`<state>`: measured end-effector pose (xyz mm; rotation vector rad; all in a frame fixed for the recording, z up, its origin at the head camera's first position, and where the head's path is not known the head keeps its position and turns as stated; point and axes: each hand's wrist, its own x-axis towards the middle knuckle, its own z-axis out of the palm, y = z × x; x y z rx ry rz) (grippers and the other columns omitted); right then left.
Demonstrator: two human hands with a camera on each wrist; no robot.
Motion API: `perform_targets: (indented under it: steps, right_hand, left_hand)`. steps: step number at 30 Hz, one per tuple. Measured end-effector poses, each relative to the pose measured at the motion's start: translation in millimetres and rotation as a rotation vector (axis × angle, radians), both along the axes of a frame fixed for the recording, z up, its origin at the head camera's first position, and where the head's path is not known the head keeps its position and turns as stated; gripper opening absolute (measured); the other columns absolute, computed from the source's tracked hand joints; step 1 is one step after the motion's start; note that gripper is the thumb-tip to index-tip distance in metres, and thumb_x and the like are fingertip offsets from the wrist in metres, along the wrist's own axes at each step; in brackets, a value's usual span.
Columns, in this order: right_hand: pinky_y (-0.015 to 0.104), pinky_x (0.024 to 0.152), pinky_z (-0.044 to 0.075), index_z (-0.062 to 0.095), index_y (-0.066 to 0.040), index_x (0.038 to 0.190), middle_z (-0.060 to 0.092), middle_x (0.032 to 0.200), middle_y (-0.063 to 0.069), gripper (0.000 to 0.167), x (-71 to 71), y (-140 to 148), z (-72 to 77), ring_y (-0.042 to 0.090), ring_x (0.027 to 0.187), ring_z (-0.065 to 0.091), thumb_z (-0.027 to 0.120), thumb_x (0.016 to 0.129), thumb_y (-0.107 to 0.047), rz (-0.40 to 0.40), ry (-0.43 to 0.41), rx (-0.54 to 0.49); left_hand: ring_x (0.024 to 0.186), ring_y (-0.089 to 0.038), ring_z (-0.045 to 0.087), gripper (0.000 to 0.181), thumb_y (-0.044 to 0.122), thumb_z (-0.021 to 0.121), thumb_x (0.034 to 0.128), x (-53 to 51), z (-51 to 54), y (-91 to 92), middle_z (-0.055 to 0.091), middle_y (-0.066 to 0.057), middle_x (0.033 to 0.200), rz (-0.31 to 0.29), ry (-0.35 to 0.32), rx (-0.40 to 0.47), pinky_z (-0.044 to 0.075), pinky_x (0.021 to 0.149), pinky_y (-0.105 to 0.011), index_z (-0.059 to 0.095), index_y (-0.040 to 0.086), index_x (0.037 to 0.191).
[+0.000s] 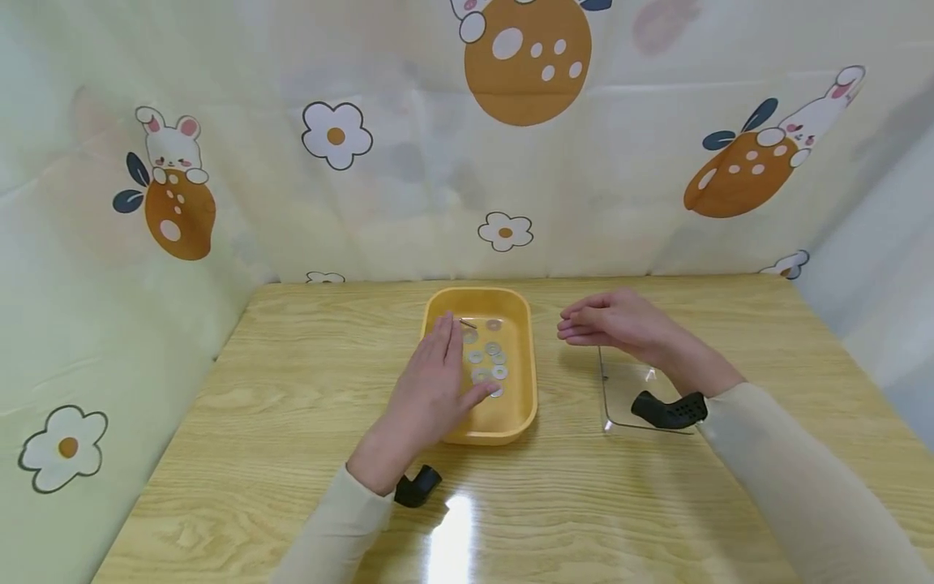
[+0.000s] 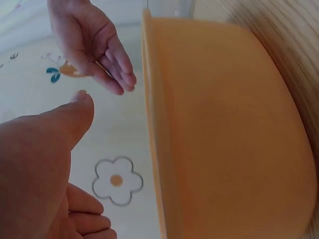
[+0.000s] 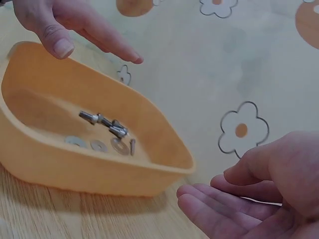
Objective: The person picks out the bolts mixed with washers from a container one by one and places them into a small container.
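A yellow-orange tray (image 1: 531, 381) stands on the table with several flat washers (image 1: 499, 371) inside; the right wrist view also shows several metal screws (image 3: 117, 130) in it. My left hand (image 1: 426, 389) is over the tray's left side, fingers extended and thumb apart, holding nothing visible. To the right of the tray, my right hand (image 1: 620, 324) hovers with slightly bent, relaxed fingers and nothing visible in them. Under the right forearm lies a clear flat panel (image 1: 627, 393), partly hidden by the wrist.
The wooden table (image 1: 292, 389) ends at a patterned curtain (image 1: 409, 195) at the back and on both sides. A black wrist mount (image 1: 667, 410) is on the right wrist and another black mount (image 1: 418, 487) on the left. Light glares on the table near the front.
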<state>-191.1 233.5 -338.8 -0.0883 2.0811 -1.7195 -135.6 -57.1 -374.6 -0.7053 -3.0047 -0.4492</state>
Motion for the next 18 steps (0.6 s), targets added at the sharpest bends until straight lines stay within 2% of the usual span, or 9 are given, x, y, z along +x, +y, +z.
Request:
perform_targets:
  steps: [5,11,18]
  right_hand:
    - [0.034,0.093,0.057,0.046,0.021,0.131,0.074,0.097,0.007,0.039,-7.2,-14.8,-3.6,0.018,0.097,0.073,0.048,0.102,-0.005,-0.008,-0.029,-0.022]
    - [0.033,0.091,0.058,0.045,0.023,0.132,0.072,0.107,0.02,0.041,-13.4,-32.3,-5.7,0.018,0.095,0.073,0.049,0.102,-0.004,0.008,-0.027,-0.022]
    - [0.04,0.097,0.054,0.049,0.02,0.13,0.071,0.111,0.024,0.038,-21.1,-54.7,-11.2,0.017,0.093,0.074,0.048,0.102,-0.005,0.037,-0.023,0.002]
  left_hand:
    - [0.155,-0.031,0.01,0.1,0.062,0.052,0.0948,0.2,-3.4,-11.1,0.008,-0.023,0.165,0.027,-0.015,-0.003,0.017,0.126,-0.043,0.013,-0.007,0.155]
    - [0.154,-0.034,0.013,0.103,0.064,0.054,0.0924,-0.6,-8.8,-21.1,0.011,-0.024,0.164,0.031,-0.024,-0.023,0.018,0.125,-0.043,0.015,-0.008,0.155]
    - [0.154,-0.034,0.015,0.109,0.067,0.057,0.0884,0.1,-16.6,-31.1,0.012,-0.024,0.164,0.056,-0.055,-0.023,0.02,0.125,-0.043,0.015,-0.008,0.155]
